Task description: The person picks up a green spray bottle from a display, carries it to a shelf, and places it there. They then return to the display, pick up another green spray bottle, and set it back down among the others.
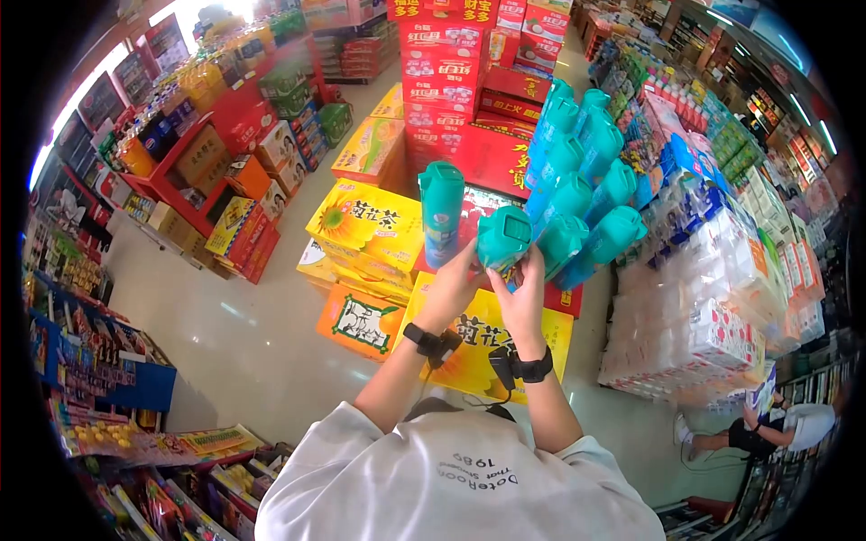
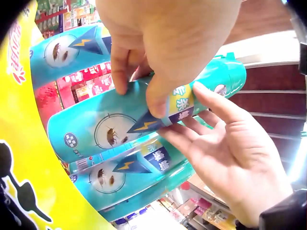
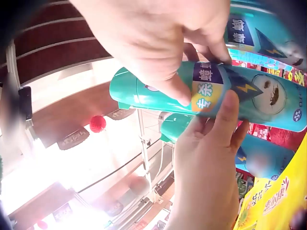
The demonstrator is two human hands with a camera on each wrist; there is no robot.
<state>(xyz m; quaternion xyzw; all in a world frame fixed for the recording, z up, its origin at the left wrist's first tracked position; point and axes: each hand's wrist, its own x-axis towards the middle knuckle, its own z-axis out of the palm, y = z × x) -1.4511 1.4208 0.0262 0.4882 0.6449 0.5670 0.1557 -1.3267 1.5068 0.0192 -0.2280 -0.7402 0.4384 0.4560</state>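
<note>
two hands around one teal spray can (image 1: 503,239), raised above the yellow boxes (image 1: 478,347)
left hand (image 1: 456,279) pinching its middle, right hand (image 1: 523,293) curled underneath; best kept firm and level, clear of the stacked cans (image 1: 586,180) far right.

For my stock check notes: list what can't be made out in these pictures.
Spray can label text: left wrist view, partly covered by the left hand fingers.
Its body: head view, hidden by the right hand; only the cap shows.
Its base: right wrist view, cut off by the right edge.
Lower can: right wrist view, blurred.
</note>
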